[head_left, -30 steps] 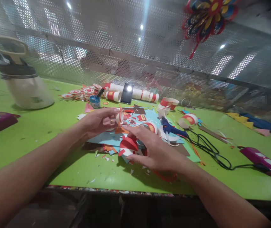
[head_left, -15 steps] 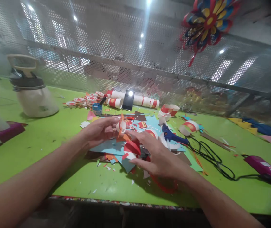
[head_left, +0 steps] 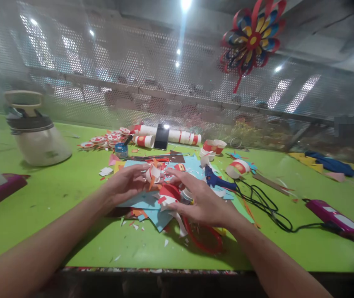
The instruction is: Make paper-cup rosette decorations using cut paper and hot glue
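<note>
My left hand (head_left: pixel 128 182) has its fingers curled around a small white paper piece with orange strips (head_left: pixel 153 174). Facing it, my right hand (head_left: pixel 200 196) has its thumb and fingers on either side of a red-and-white paper cup piece (head_left: pixel 169 192). Whether the two pieces are joined I cannot tell. Below my right hand lies a red loop (head_left: pixel 206 240), partly hidden by the palm. Light blue paper sheets (head_left: pixel 139 198) and small scraps lie under both hands. A blue glue gun (head_left: pixel 218 180) rests just beyond my right hand.
A phone (head_left: pixel 162 137) leans against a long row of paper cups (head_left: pixel 175 135). A blue jar (head_left: pixel 121 150) stands near red-and-white paper discs (head_left: pixel 102 140). A large jug (head_left: pixel 38 136) stands left. A black cord (head_left: pixel 270 207) runs to a purple power strip (head_left: pixel 335 217) at right.
The view has shifted a little, so the table sits lower and further left. Both hands stay close together; the red-and-white cup piece has tilted slightly between them.
</note>
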Demonstrator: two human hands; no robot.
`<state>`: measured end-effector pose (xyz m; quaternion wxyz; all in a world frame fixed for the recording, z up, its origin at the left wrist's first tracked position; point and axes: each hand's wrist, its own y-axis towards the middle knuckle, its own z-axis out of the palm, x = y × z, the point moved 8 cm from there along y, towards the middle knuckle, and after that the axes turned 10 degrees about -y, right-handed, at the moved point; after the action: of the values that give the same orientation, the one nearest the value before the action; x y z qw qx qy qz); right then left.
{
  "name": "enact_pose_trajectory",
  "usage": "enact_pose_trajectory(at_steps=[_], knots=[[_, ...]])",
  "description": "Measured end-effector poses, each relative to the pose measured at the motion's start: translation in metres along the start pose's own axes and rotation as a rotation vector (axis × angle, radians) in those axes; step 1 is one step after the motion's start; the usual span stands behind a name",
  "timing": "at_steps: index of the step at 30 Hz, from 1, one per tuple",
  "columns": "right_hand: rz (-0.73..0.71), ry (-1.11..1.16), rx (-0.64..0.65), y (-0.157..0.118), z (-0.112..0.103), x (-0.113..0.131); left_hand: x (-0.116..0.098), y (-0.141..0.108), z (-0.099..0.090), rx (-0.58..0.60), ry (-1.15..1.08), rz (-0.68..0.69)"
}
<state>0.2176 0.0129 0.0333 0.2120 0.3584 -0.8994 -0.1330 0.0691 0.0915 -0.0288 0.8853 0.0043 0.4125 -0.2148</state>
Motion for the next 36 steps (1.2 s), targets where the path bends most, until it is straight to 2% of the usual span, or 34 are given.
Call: enact_pose_trajectory(at_steps=[8, 15, 21, 25, 31, 36], knots=[[0.004, 0.001, -0.028, 0.001, -0.005, 0.000, 0.002, 0.000, 0.000, 0.009, -0.041, 0.001], [0.006, 0.029, -0.035, -0.001, -0.011, 0.003, 0.004, 0.000, 0.013, 0.150, -0.114, -0.044], [0.074, 0.058, -0.066, -0.001, -0.020, -0.008, 0.014, -0.003, 0.015, 0.120, -0.062, -0.100], [0.058, 0.056, -0.091, 0.001, -0.025, -0.014, 0.021, -0.005, 0.012, 0.076, -0.014, -0.115], [0.119, 0.012, -0.149, 0.001, -0.033, -0.026, 0.033, -0.007, 0.017, 0.138, 0.175, -0.138], [0.130, 0.008, -0.157, 0.001, -0.037, -0.027, 0.031, -0.007, 0.021, 0.179, 0.244, -0.116]])
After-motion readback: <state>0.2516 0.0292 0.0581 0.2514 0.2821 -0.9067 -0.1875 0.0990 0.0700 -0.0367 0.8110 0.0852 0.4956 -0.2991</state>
